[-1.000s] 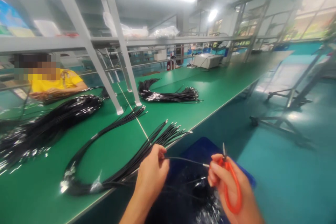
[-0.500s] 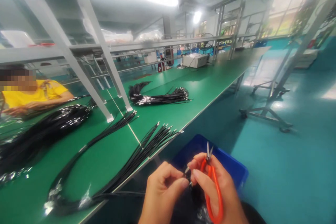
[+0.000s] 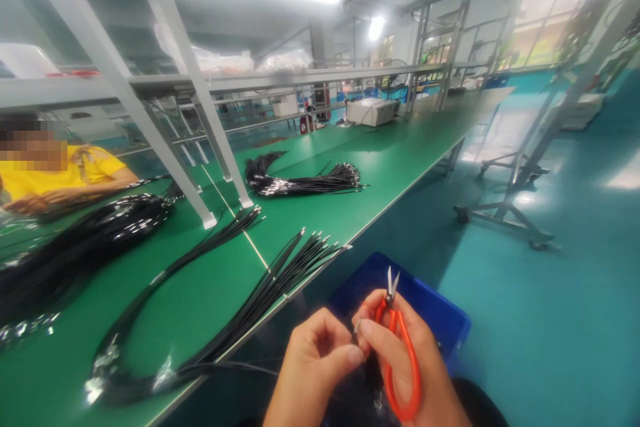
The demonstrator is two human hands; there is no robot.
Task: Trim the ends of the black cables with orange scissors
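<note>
Low in the view, my left hand (image 3: 320, 363) pinches a dark cable end between thumb and forefinger; the cable is mostly hidden. My right hand (image 3: 400, 347) holds red-handled scissors (image 3: 411, 373), their slightly parted blades pointing up, while its thumb and forefinger pinch a small light tip by my left fingertips. Both hands are beyond the table's front edge, over a blue bin (image 3: 445, 320). To their left, a curved bundle of black cables (image 3: 260, 297) lies on the green table (image 3: 200, 307), its metal-tipped ends fanned out near the edge.
Another black cable bundle (image 3: 315, 181) lies farther back, and a large one (image 3: 85, 250) at the left. A person in yellow (image 3: 95, 167) sits across the table. Grey shelf posts (image 3: 200, 93) rise from it. A white box (image 3: 373, 112) stands beyond; a wheeled frame (image 3: 505, 213) is at the right.
My hands have drawn closer together, the left shifting slightly right and the right slightly left with the scissors. The light tip now sits under my right thumb.
</note>
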